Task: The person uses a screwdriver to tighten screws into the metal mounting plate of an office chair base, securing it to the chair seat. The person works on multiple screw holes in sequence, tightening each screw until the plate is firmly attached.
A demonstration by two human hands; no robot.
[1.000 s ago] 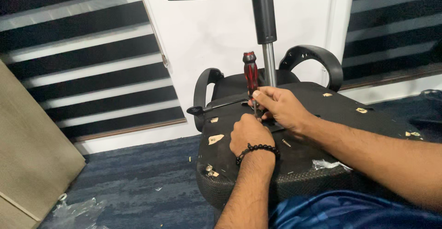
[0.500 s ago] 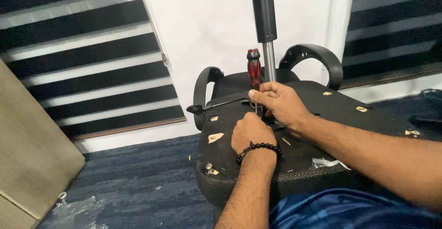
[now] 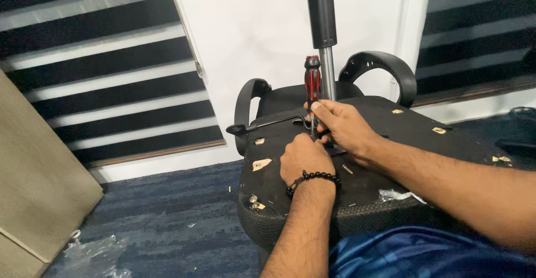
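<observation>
An office chair lies upside down, its black seat underside (image 3: 391, 138) facing up. My right hand (image 3: 341, 124) grips a red-and-black screwdriver (image 3: 312, 82) held upright beside the silver gas-lift column (image 3: 327, 79). My left hand (image 3: 304, 158), with a black bead bracelet at the wrist, rests on the seat underside right below the screwdriver, fingers curled at its tip. What the fingers pinch is hidden. A black adjustment lever (image 3: 262, 125) sticks out to the left of both hands.
Two black armrests (image 3: 379, 65) curve up behind the seat. Loose screws (image 3: 254, 201) lie at the seat's near left edge. A cardboard panel (image 3: 39, 200) leans at the left, plastic wrap (image 3: 95, 250) on the blue carpet. Striped blinds flank a white wall.
The screwdriver and my right hand have shifted slightly up and right along the column. My left hand stays below the tool's tip.
</observation>
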